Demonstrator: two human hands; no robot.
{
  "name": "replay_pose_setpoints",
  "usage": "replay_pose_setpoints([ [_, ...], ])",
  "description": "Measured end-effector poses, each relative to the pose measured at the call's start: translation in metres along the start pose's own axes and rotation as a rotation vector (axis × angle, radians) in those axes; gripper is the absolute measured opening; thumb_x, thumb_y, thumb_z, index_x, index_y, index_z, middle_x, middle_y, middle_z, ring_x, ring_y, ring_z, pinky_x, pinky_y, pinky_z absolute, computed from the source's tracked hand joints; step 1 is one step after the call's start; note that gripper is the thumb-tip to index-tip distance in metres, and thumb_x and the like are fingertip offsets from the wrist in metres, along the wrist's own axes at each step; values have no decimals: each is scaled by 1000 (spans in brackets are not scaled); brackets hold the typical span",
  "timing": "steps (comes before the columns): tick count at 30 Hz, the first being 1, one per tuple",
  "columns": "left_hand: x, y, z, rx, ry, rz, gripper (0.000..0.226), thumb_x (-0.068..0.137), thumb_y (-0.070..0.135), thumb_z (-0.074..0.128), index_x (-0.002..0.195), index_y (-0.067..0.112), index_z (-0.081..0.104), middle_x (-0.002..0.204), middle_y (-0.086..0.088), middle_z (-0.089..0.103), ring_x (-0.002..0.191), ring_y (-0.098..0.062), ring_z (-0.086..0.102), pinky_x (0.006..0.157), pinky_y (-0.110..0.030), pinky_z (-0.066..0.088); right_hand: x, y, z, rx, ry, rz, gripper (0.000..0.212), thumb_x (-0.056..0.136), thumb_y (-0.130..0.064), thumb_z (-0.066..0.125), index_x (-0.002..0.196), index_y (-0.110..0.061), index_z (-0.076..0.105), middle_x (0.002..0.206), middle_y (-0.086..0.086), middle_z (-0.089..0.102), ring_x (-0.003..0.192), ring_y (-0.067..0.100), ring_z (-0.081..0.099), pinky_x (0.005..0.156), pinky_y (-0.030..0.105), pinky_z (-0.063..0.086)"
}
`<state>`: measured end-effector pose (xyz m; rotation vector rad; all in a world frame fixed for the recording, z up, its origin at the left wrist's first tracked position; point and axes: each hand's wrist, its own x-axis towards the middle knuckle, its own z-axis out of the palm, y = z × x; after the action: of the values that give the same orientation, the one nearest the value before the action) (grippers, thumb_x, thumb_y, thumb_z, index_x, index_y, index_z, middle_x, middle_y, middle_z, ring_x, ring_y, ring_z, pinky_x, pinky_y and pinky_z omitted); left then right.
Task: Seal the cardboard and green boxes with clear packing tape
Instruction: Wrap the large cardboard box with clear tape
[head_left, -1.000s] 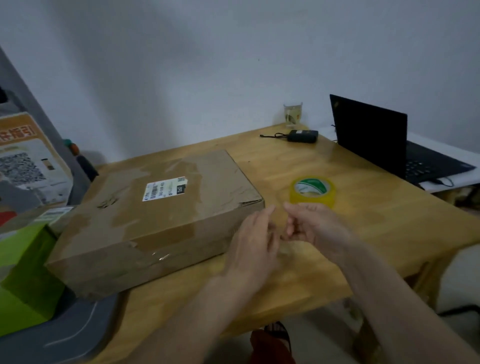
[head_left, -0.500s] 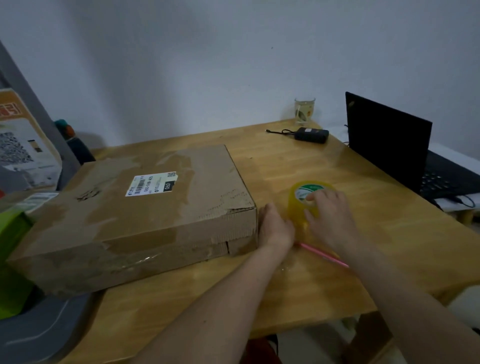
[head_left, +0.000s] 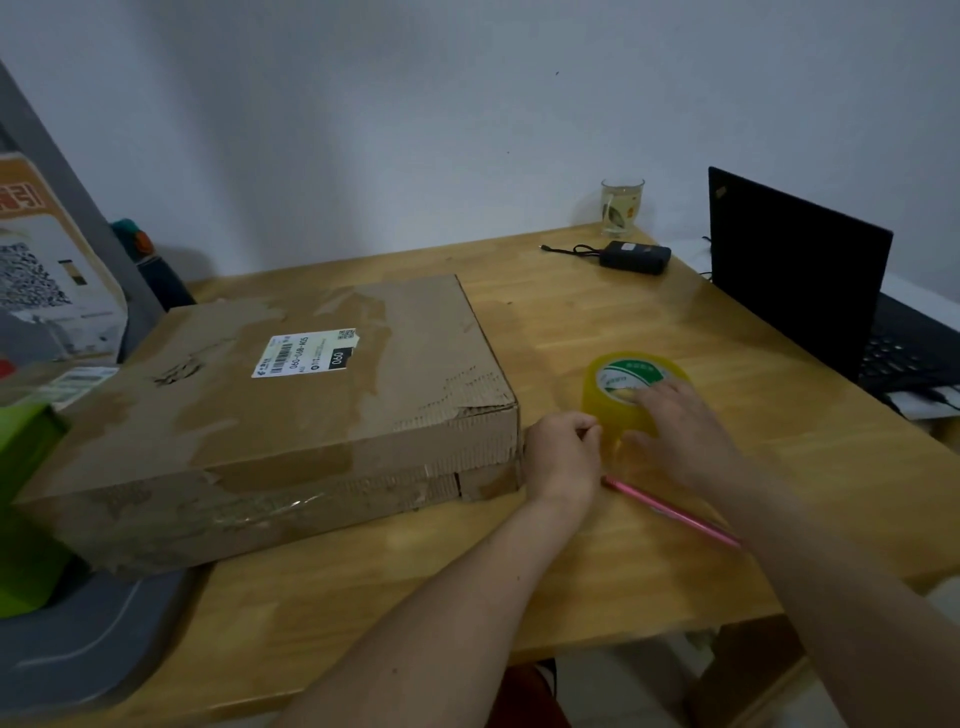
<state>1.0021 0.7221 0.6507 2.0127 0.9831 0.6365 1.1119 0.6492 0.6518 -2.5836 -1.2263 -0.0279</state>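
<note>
Tape roll: yellowish, stood flat on the wooden bench, just right of the cardboard box.
Right hand: lay over the roll, fingers curled around it.
Left hand: fingers pinched at the roll's near side, beside the box corner.
Green box: far left.
Pink pen: under the right wrist.

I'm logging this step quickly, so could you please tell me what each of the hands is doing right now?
Left hand: fingers curled beside the tape roll; a pinched tape end cannot be told.
Right hand: resting on the tape roll, fingers over its top.
</note>
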Motion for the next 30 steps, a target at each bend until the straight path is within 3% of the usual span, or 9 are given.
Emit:
replay_pose_setpoints([
  [4, -7, 1, -3, 50, -19, 33, 22, 96, 13, 59, 113, 11, 73, 115, -1, 72, 108, -15, 64, 88, -17, 42, 0, 0, -3, -17, -40, 15, 54, 92, -31, 61, 141, -17, 43, 141, 5, 47, 138, 20, 29, 110, 34, 30],
  [9, -16, 5, -9, 24, -43, 60, 20, 95, 10, 58, 104, 12, 76, 105, -1, 74, 99, -16, 66, 88, -24, 49, -2, -7, -8, 11, 23, 125, 51, 94, -34, 58, 141, -17, 44, 137, 7, 51, 136, 24, 29, 101, 39, 38],
  [12, -15, -3, -13, -17, 10, -10, 21, 93, 7, 58, 98, 12, 78, 98, -1, 75, 93, -16, 68, 89, -31, 53, -3, -1, -11, 34, -114, 30, 54, 91, -21, 64, 141, -15, 44, 145, 8, 43, 141, 23, 25, 111, 37, 29],
  [15, -19, -5, -15, -28, 27, -42, 21, 94, 8, 57, 100, 13, 77, 100, 0, 75, 94, -16, 68, 90, -32, 53, -9, 5, -17, 15, -146, 7, 57, 91, -7, 61, 144, -16, 41, 149, 8, 39, 140, 22, 30, 113, 35, 28],
  [19, -27, 0, -16, -2, -24, 47, 17, 89, 7, 63, 91, 14, 79, 96, 2, 75, 92, -11, 67, 88, -22, 50, -13, 3, -22, -53, -79, 26, 58, 93, -24, 62, 146, -24, 39, 146, 8, 42, 135, 24, 38, 109, 35, 31],
  [23, -34, 1, -23, 34, -35, 102, 15, 89, 7, 64, 91, 12, 78, 96, 2, 75, 85, -7, 64, 77, -15, 46, 0, -1, -23, 62, -106, 104, 62, 88, -35, 68, 144, -26, 43, 144, 10, 43, 131, 27, 41, 104, 39, 38],
  [26, -29, -9, -33, 57, 29, 62, 17, 91, 7, 63, 97, 11, 78, 98, 1, 74, 83, -3, 57, 71, -9, 35, 4, 5, -22, 78, -207, 57, 60, 87, -21, 70, 142, -22, 47, 148, 10, 40, 135, 27, 37, 109, 37, 32],
  [28, -30, -14, -36, 53, 54, 49, 16, 92, 9, 63, 100, 10, 78, 98, -1, 75, 87, -8, 63, 75, -13, 40, 2, 12, -23, 110, -227, 27, 55, 90, -6, 63, 141, -20, 48, 150, 9, 39, 138, 26, 35, 111, 36, 30],
  [30, -33, -15, -35, 39, 59, 45, 16, 91, 10, 64, 100, 11, 78, 98, -2, 75, 91, -12, 67, 80, -17, 45, 0, 18, -22, 146, -193, 50, 52, 92, -5, 60, 140, -22, 49, 150, 9, 40, 137, 28, 37, 111, 37, 33],
])
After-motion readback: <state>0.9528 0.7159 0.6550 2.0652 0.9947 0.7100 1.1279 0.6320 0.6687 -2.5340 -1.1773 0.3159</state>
